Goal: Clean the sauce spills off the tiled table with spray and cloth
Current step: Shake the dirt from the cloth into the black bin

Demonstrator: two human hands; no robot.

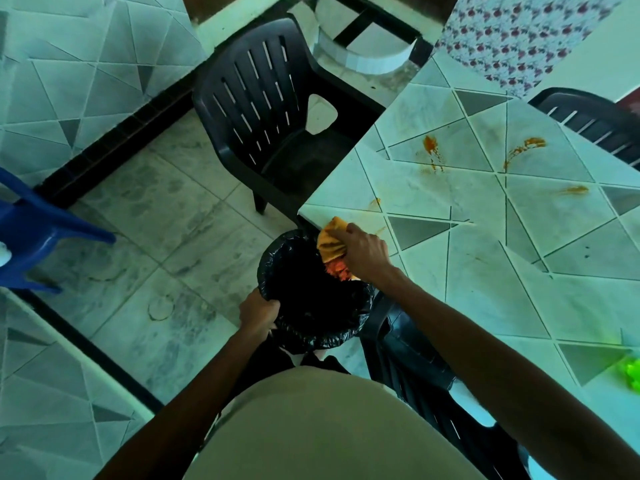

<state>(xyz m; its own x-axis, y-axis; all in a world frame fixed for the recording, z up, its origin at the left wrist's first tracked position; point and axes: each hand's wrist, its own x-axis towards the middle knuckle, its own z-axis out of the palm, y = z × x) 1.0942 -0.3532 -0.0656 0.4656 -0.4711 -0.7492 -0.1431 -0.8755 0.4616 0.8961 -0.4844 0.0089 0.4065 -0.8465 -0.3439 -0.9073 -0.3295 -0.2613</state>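
Note:
My right hand [363, 252] grips a bunched orange cloth [330, 242] at the corner of the tiled table [485, 289], over the mouth of a bin lined with a black bag [311, 299]. Reddish mess shows at the cloth's lower edge. My left hand [258, 313] grips the bin's near rim and bag. Orange sauce smears remain on the table: one streak [432, 150], a curved one [523, 148], a faint one [576, 190] and a small spot [375, 202] near the edge. A green object [631, 374], cut off at the right edge, lies on the table.
A black plastic chair [270, 109] stands at the table's far corner, another [426, 375] is tucked beside me, and a third [588, 116] at the far side. A blue chair [31, 230] stands at the left. More tiled tables [69, 64] lie to the left.

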